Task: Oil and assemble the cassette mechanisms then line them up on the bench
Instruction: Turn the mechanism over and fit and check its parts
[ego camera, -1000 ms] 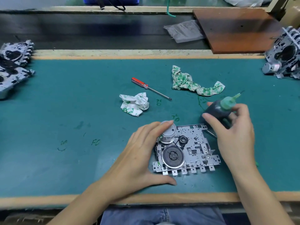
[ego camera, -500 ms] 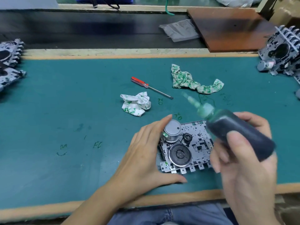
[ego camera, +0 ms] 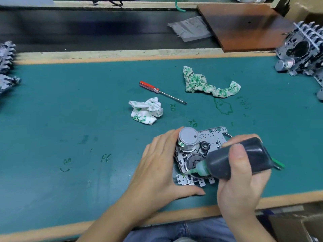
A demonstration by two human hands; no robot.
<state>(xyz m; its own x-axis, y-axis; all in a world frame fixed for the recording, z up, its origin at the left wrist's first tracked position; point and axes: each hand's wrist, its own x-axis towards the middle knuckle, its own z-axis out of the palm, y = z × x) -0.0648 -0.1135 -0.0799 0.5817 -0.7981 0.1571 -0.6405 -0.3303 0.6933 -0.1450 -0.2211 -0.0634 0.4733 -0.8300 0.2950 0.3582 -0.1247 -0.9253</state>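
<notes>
Oil bottle nozzle down on the cassette mechanism
My right hand squeezes it, left hand flat bracing; too hard floods the flywheel.

The counter is teal with a tan wooden edge, marked with faint green scribbles. At its centre lies a screwdriver with a clear red handle and a silver shaft. At seven o'clock from it sits a crumpled rag, white blotched with green; at three o'clock a longer rag shows the same white-and-green mottling. The cassette mechanism is silver-grey with a black flywheel. The oil bottle is dark grey with a pale green nozzle. At one o'clock lies a reddish-brown board.
</notes>
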